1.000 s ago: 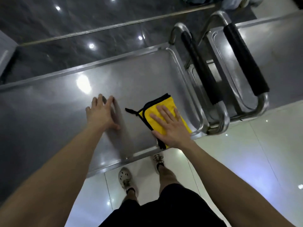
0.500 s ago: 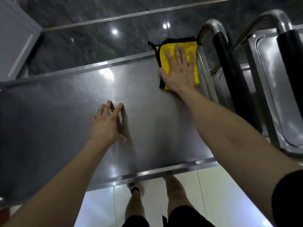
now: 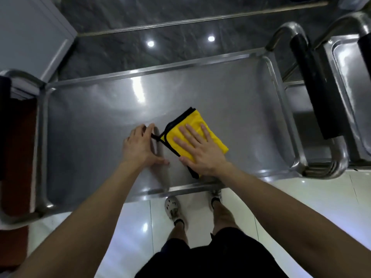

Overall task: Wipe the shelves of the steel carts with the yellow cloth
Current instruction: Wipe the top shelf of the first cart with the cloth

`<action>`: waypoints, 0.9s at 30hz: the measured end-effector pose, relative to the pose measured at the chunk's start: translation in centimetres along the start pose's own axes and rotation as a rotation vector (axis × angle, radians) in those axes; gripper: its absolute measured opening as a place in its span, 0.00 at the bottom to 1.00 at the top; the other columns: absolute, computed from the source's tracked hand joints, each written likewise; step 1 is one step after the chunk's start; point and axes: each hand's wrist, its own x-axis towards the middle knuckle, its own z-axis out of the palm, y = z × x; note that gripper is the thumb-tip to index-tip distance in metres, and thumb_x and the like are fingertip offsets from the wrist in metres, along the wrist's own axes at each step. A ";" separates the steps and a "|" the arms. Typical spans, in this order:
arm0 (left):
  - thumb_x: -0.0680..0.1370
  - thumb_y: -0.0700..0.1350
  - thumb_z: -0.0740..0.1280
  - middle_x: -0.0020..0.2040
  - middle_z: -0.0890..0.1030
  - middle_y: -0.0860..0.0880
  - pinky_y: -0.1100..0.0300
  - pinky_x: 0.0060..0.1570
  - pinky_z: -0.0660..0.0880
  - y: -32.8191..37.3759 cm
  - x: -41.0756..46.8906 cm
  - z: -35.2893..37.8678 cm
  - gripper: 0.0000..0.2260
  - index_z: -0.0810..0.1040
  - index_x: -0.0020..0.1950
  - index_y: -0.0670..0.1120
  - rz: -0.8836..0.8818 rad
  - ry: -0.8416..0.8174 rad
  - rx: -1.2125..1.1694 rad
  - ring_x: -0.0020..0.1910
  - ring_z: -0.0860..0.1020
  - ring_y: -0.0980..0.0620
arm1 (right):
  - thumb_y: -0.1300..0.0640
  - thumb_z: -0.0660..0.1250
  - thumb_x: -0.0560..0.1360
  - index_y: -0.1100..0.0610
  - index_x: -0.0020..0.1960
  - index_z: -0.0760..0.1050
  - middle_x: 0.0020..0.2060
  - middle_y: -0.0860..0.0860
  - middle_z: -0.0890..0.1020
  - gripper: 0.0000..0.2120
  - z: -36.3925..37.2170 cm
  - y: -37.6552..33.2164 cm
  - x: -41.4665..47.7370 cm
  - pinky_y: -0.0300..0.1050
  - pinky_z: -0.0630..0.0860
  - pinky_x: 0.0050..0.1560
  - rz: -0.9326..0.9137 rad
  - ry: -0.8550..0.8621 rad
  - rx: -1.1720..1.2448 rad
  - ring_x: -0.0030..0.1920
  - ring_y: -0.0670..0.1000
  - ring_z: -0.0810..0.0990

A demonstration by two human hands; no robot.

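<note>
Your right hand [image 3: 200,149] lies open, palm flat on the yellow cloth [image 3: 197,125]. Your left hand [image 3: 139,146] rests open on the shelf [image 3: 90,121] just beside it, perhaps touching the cloth's black loop [image 3: 155,136].

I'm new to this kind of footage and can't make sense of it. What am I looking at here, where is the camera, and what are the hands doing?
The camera sits on a person's head, looking down at their own arms, legs and shoes. They stand at a steel cart's top shelf. The right hand lies flat on a folded yellow cloth, pressing it to the shelf. The left hand rests open on the bare steel beside it, gripping nothing. At right are a black-padded handle and a second cart.
</note>
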 end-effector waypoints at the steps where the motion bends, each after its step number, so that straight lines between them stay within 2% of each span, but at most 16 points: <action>1: 0.54 0.74 0.84 0.84 0.61 0.46 0.39 0.78 0.66 -2.1 -0.8 0.0 0.68 0.56 0.87 0.56 -0.011 -0.010 -0.008 0.82 0.62 0.41 | 0.34 0.51 0.86 0.45 0.88 0.51 0.88 0.54 0.49 0.33 0.0 -1.6 -0.2 0.72 0.49 0.82 -0.038 -0.026 -0.001 0.87 0.57 0.43; 6: 0.56 0.72 0.85 0.86 0.57 0.47 0.36 0.80 0.63 -12.4 -4.3 0.5 0.67 0.54 0.87 0.57 -0.106 -0.033 -0.040 0.84 0.59 0.41 | 0.34 0.49 0.87 0.43 0.88 0.49 0.88 0.51 0.45 0.32 0.6 -8.1 0.9 0.71 0.45 0.82 -0.280 -0.133 -0.001 0.87 0.56 0.41; 10: 0.53 0.75 0.83 0.87 0.53 0.47 0.37 0.81 0.61 -18.5 -7.3 0.9 0.72 0.49 0.88 0.59 -0.147 -0.062 0.050 0.86 0.54 0.42 | 0.33 0.52 0.86 0.40 0.87 0.51 0.88 0.48 0.46 0.32 0.4 -7.5 5.4 0.68 0.43 0.84 -0.349 -0.156 -0.006 0.87 0.52 0.42; 12: 0.53 0.75 0.83 0.86 0.53 0.46 0.36 0.81 0.61 -20.7 -8.5 1.4 0.72 0.48 0.87 0.59 -0.146 -0.071 0.096 0.86 0.54 0.40 | 0.32 0.54 0.85 0.40 0.87 0.54 0.88 0.48 0.49 0.32 0.2 -6.1 9.2 0.66 0.43 0.84 -0.284 -0.121 -0.021 0.87 0.52 0.46; 15: 0.54 0.74 0.84 0.86 0.54 0.46 0.35 0.81 0.62 -22.9 -9.4 2.6 0.71 0.49 0.87 0.58 -0.162 -0.061 0.100 0.85 0.56 0.39 | 0.33 0.58 0.85 0.41 0.86 0.59 0.87 0.50 0.56 0.32 -0.1 -4.7 16.5 0.67 0.45 0.84 -0.025 -0.039 0.009 0.87 0.53 0.52; 18: 0.54 0.74 0.84 0.87 0.55 0.47 0.36 0.81 0.61 -23.8 -9.2 3.8 0.70 0.50 0.87 0.58 -0.180 -0.021 0.072 0.85 0.57 0.39 | 0.31 0.51 0.84 0.42 0.86 0.57 0.87 0.52 0.54 0.34 0.1 -5.1 23.8 0.69 0.41 0.83 0.216 -0.020 0.042 0.87 0.54 0.49; 20: 0.53 0.75 0.84 0.87 0.55 0.47 0.38 0.82 0.59 -24.3 -8.9 4.2 0.71 0.50 0.87 0.58 -0.182 0.006 0.051 0.86 0.57 0.39 | 0.32 0.48 0.84 0.44 0.87 0.55 0.87 0.54 0.53 0.35 0.8 -6.8 26.3 0.72 0.40 0.82 0.266 -0.010 0.042 0.87 0.56 0.48; 23: 0.52 0.76 0.83 0.87 0.57 0.48 0.39 0.83 0.57 -25.0 -9.3 4.5 0.72 0.51 0.87 0.56 -0.160 0.035 0.026 0.86 0.58 0.41 | 0.33 0.49 0.85 0.46 0.87 0.55 0.87 0.56 0.53 0.34 1.5 -11.8 25.3 0.74 0.41 0.82 0.145 -0.003 0.035 0.87 0.58 0.48; 27: 0.53 0.76 0.82 0.83 0.66 0.47 0.41 0.81 0.61 -25.0 -11.5 4.6 0.67 0.60 0.85 0.53 -0.142 0.177 0.009 0.83 0.64 0.43 | 0.35 0.51 0.87 0.46 0.88 0.54 0.87 0.55 0.53 0.33 2.5 -19.7 17.4 0.74 0.46 0.81 -0.248 -0.023 -0.007 0.87 0.58 0.47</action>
